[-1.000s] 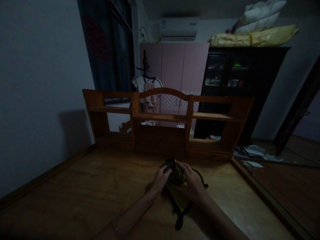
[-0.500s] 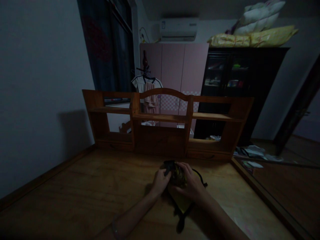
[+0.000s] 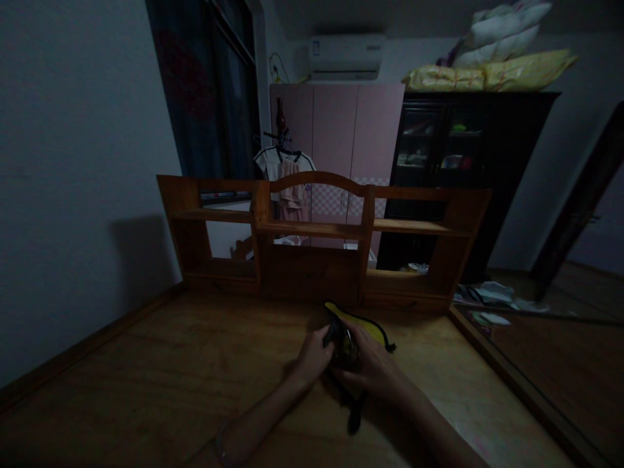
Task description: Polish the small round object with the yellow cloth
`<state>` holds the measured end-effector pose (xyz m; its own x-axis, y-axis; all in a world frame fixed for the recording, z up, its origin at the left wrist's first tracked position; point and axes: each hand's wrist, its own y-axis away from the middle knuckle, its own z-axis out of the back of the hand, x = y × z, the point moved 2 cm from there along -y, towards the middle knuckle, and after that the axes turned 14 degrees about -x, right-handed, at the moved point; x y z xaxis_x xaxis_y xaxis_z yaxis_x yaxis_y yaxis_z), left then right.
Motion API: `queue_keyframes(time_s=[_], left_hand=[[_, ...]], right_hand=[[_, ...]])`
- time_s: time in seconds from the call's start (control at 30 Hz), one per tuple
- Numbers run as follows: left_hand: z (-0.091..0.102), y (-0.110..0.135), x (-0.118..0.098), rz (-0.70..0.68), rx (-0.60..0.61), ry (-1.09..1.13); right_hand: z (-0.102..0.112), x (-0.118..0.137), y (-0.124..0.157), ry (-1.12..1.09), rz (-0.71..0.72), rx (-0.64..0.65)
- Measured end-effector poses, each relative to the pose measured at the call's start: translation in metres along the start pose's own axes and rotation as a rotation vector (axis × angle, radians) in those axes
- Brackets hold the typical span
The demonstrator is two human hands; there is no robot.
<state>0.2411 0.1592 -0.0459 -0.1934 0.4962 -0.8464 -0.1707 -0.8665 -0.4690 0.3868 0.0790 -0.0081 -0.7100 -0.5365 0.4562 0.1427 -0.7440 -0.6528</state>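
Note:
Low over the wooden surface, my left hand point(image 3: 313, 356) is closed, pinching the near-black end of a dark, glossy object point(image 3: 349, 348). From the other side my right hand point(image 3: 373, 365) wraps round the same object. Its kind cannot be made out in the dim light, and the fingers cover much of it. Behind and beneath the hands lies a yellow cloth piece point(image 3: 371, 326) with black edging, which looks like a pouch. A black strap-like end point(image 3: 355, 419) sticks out of it toward me.
A wooden shelf unit point(image 3: 312, 229) with compartments stands along the far edge of the wooden surface point(image 3: 205, 364). A wall point(image 3: 88, 195) rises at the left. A raised wooden edge point(image 3: 507, 370) runs down the right side.
The yellow cloth now shows more behind the hands and less in front of them. The dark object has turned in my hands, and its yellow-patterned side shows less.

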Motion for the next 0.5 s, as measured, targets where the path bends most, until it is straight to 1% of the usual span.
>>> queue_keyframes(time_s=[0.17,0.3,0.5], left_hand=[[-0.0034,-0.0027,0.0064,0.028,0.007,0.047],[-0.0039,-0.0044,0.0095,0.058,-0.004,0.053],[0.0015,-0.0044,0.0048,0.066,-0.027,-0.049]], right_hand=[[-0.0064,-0.0071,0.0009,0.062,-0.023,-0.008],[-0.0098,-0.0077,0.0009,0.08,-0.032,-0.019],[-0.0072,-0.001,0.0005,0.054,-0.021,-0.021]])
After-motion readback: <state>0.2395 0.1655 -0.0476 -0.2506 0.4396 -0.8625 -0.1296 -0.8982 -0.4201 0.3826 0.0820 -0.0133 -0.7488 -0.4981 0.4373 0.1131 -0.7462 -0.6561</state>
